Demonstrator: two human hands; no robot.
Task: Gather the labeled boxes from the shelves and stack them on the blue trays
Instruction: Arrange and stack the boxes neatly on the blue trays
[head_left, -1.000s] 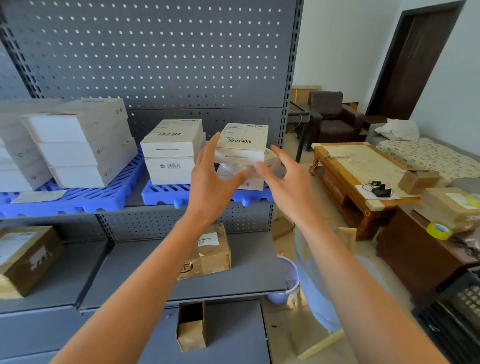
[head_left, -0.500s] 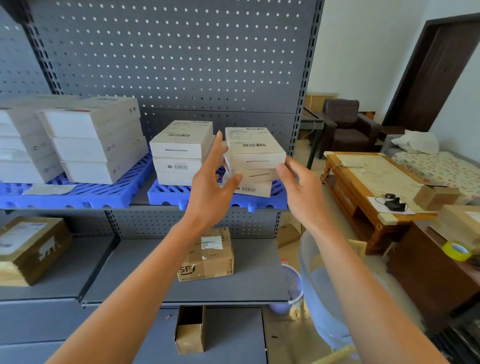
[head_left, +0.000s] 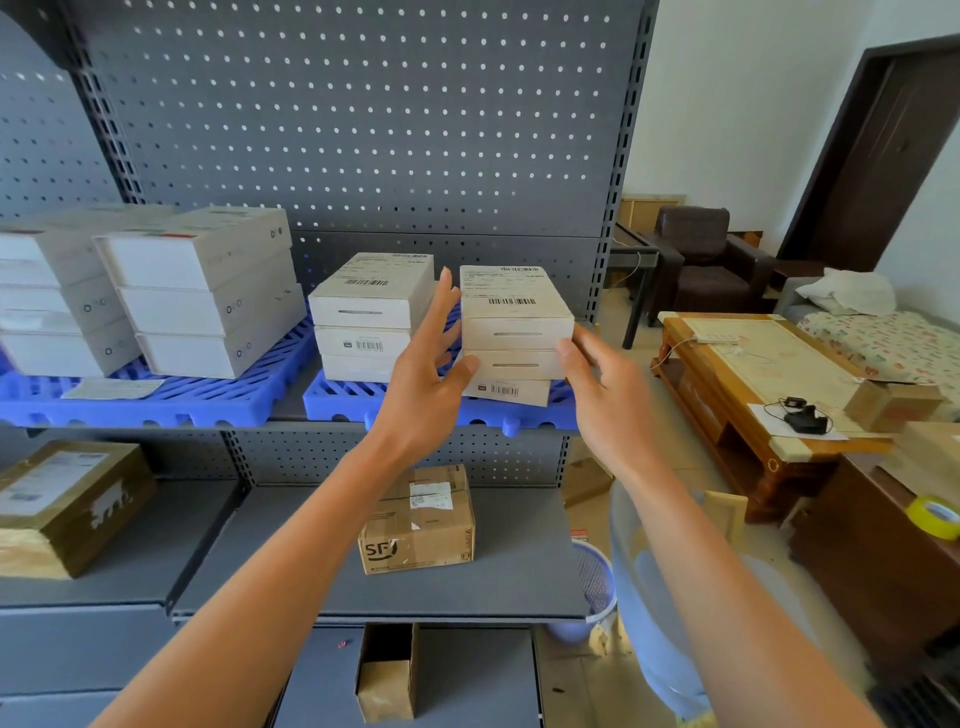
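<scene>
- Head view, hands: the left hand (head_left: 423, 374) stood with straight fingers laid flat against the left side of the right-hand stack of labeled boxes (head_left: 514, 335), thumb at the stack's lower front; the right hand (head_left: 605, 395) touched its right front corner with relaxed, lightly bent fingertips; neither hand curled round a box.
- Head view, boxes: the stack stood on the right blue tray (head_left: 343, 400) on the upper shelf, just beside a second white stack (head_left: 371, 317); larger white boxes (head_left: 202, 291) filled the left blue tray (head_left: 208, 400); a brown carton (head_left: 418, 519) lay on the shelf below.
- Head view, key relation: the stack lay between the hands, straight ahead of them, its long axis running back toward the pegboard (head_left: 363, 119); both hands seemed equally near, so squaring it looked like a two-sided squeeze.
</scene>
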